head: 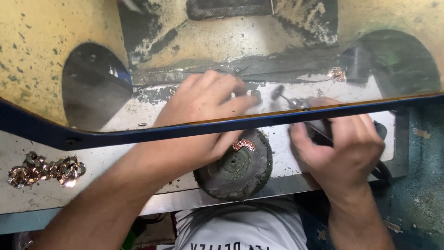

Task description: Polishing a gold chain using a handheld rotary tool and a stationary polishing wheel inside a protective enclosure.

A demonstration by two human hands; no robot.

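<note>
A small shiny silver metal piece (253, 94) sits pinched in the left hand (203, 111), fingers closed round it behind the scratched clear shield (55, 60). The right hand (340, 150) grips a slim dark rotary tool (296, 102), tip beside the piece. A rose-gold chunky chain (44, 170) lies on the desk (115, 176), well apart.

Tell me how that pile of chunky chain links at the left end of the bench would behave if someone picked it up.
The chain would probably hang floppy, since it lies bunched in loose curves of separate links. It looks metallic and thick, so likely heavy for its size. Its polished, shiny surfaces may feel slippery, though it seems unlikely to roll on the flat bench top.
</note>
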